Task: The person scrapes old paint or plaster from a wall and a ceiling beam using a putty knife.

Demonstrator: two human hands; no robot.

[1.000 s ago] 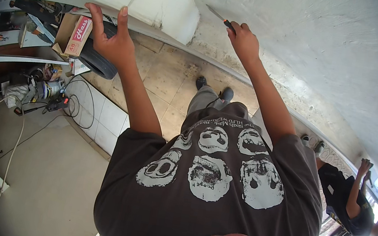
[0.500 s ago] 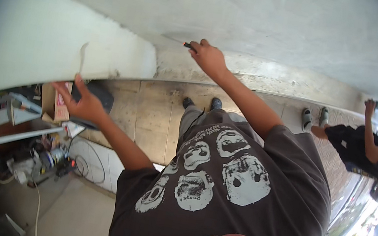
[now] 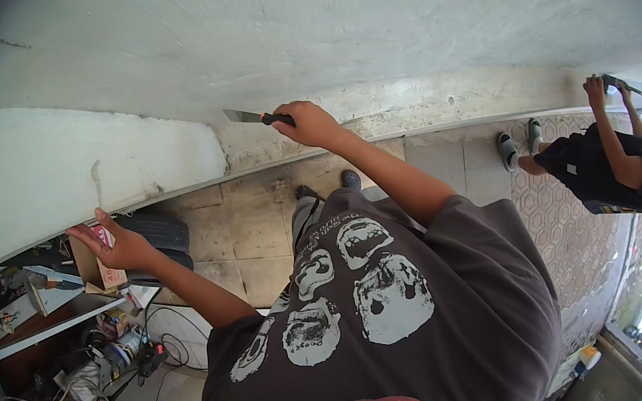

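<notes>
- Your right hand (image 3: 306,123) grips a scraper (image 3: 260,118) by its black handle, the blade just beside the upper right corner of the wall's (image 3: 198,21) white patch (image 3: 69,148); whether it touches, one cannot tell.
- Your left hand (image 3: 122,248), empty, thumb and fingers spread, is at the patch's lower edge, near a box (image 3: 110,276).

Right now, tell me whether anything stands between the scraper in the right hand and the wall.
Nothing visible does. The right hand holds the scraper with its blade pointing left, against or just off the wall; the view doesn't settle which. No object shows between them.
</notes>
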